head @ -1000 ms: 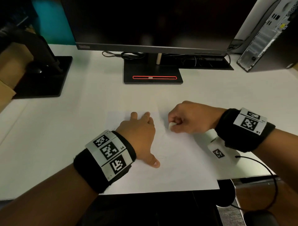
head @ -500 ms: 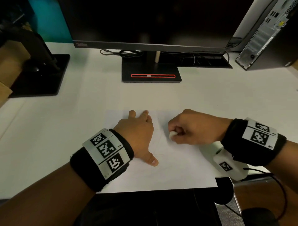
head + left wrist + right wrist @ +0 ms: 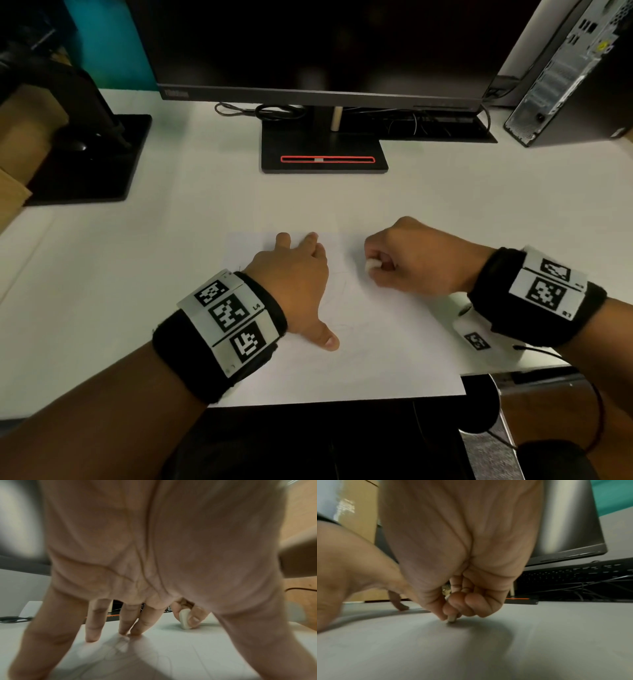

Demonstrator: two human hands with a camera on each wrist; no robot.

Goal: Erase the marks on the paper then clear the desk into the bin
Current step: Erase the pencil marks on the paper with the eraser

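A white tabletop [image 3: 144,274] runs under a dark monitor [image 3: 318,48] at twelve o'clock and a computer tower [image 3: 568,68] at two. The paper [image 3: 376,342] lies at six, its near edge at the tabletop's lip. The left hand [image 3: 294,281] presses it flat with fingers spread; the right hand [image 3: 411,260], at three o'clock of the left, holds a pinching grip on a small white eraser [image 3: 371,264] touching the sheet. A hard rub could crease or tear the paper, or push it off the edge if the left hand slackens. The pencil marks [image 3: 337,301] are too faint to read, the eraser is mostly hidden, and no bin is in view.
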